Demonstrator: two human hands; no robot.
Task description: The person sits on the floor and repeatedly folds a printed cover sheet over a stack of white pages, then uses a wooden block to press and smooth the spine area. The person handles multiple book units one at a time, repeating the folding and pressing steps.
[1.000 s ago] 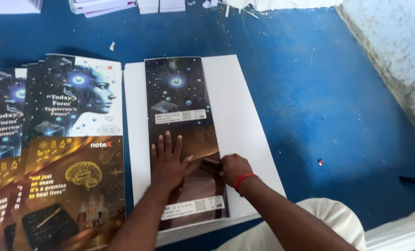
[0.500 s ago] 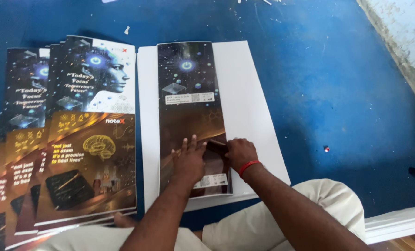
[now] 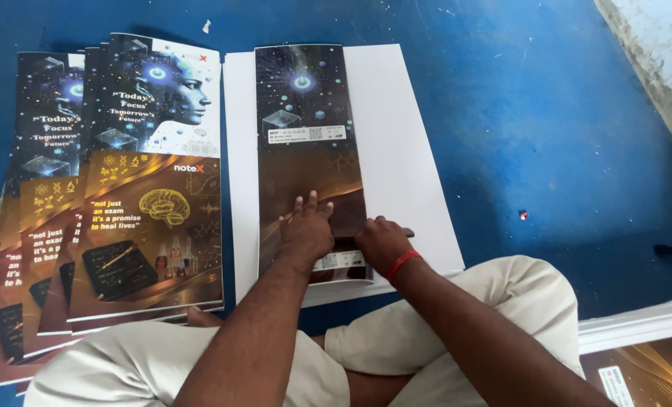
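Pressing flat, the left hand (image 3: 306, 230) spreads open on a dark glossy printed strip (image 3: 306, 143); right hand (image 3: 381, 243) grips a thin dark tool (image 3: 405, 233) there. Strip lies on white card sheets (image 3: 396, 151), blue floor (image 3: 539, 113); printed covers (image 3: 151, 173) stacked left. Risk: strip skews if palm slips.

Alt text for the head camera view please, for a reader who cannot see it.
Both hands press on a dark printed strip lying along a white sheet on a blue floor: the left hand flat, the right hand, with a red wristband, over a thin dark tool. A fanned stack of printed covers lies to the left.
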